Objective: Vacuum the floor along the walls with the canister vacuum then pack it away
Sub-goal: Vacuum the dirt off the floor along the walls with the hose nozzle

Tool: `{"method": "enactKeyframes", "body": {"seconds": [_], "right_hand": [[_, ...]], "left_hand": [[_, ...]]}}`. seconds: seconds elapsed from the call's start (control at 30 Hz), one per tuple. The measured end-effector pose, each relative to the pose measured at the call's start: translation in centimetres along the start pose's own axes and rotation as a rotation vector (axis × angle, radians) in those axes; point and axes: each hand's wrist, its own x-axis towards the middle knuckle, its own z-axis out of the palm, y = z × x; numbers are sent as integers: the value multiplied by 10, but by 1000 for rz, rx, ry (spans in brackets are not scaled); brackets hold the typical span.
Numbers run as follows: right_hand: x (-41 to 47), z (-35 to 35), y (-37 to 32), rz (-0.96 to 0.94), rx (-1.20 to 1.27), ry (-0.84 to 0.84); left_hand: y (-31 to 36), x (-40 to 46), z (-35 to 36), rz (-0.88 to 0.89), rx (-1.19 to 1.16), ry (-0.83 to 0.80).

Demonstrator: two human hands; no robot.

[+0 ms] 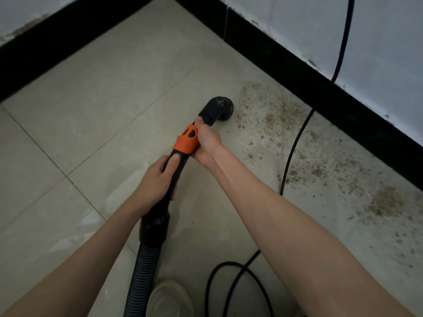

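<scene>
Tiled floor (103, 99) meets black skirting (297, 72) in a corner at 12, with brown grit (286, 138) spread along the wall from 1 to 4. Both hands hold the wand (176, 170): left hand (155, 179) wrapped low, right hand (207, 140) by the orange collar (186, 143). Nozzle (218, 108) sits at centre, just beside the grit. I'd sweep slowly toward 3, hugging the skirting, and mind the cord (295, 143).

No text, label, brand, number or sign can be read anywhere in the head view.
</scene>
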Motion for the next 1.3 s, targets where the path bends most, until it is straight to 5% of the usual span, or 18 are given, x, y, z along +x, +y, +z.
{"method": "enactKeyframes", "body": {"seconds": [1.3], "right_hand": [[73,-21,-133,-125,4,160]], "left_hand": [[91,121,51,10,-55,-172]]}}
